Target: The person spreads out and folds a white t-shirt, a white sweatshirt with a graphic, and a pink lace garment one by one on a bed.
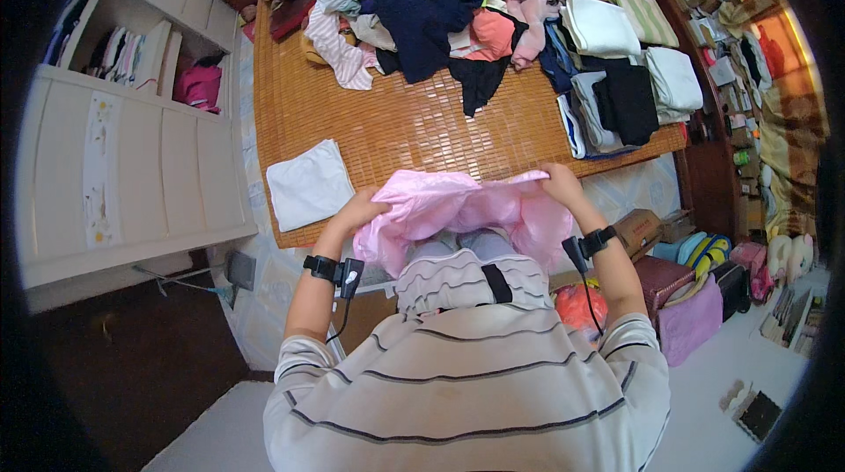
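A light pink, thin, shiny garment (455, 204) is stretched between my hands at the near edge of the bamboo mat (396, 122). My left hand (364, 208) grips its left end, and my right hand (560, 183) pinches its upper right corner. The cloth hangs in loose folds in front of my legs; what kind of garment it is I cannot tell. A folded white cloth (310, 185) lies flat on the mat, just beyond and to the left of my left hand.
A heap of mixed clothes, with a navy garment (426, 16) on top, covers the far side. Folded stacks, including a black folded garment (627, 102), stand at the right. A pale wardrobe (138, 168) rises at left. Cardboard boxes (637, 234) and bags sit right of me.
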Tool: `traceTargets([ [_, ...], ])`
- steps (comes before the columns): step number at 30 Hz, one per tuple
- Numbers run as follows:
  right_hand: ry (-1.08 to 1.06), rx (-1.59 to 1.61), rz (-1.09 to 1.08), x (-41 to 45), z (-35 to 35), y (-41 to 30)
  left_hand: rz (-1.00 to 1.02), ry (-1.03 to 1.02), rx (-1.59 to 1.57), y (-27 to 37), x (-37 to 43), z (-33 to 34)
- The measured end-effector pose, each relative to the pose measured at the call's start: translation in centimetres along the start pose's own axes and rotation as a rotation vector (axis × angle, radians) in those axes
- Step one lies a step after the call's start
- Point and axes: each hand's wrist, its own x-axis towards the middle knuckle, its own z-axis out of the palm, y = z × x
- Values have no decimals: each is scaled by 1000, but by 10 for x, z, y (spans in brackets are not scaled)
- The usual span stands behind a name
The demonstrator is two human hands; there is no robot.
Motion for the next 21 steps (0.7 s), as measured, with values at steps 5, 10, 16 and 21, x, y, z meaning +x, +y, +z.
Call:
traceTargets([
  [5, 91, 179, -68, 76, -4, 4, 39, 309, 160, 33, 26, -10],
  [10, 20, 358, 65, 141, -9, -1, 31, 567, 128, 44, 78, -29],
  [16, 102, 401, -129, 222, 1, 20, 47, 872, 279, 63, 133, -48],
  [21, 63, 530, -80, 277, 9, 21, 36, 943, 197, 61, 170, -71],
])
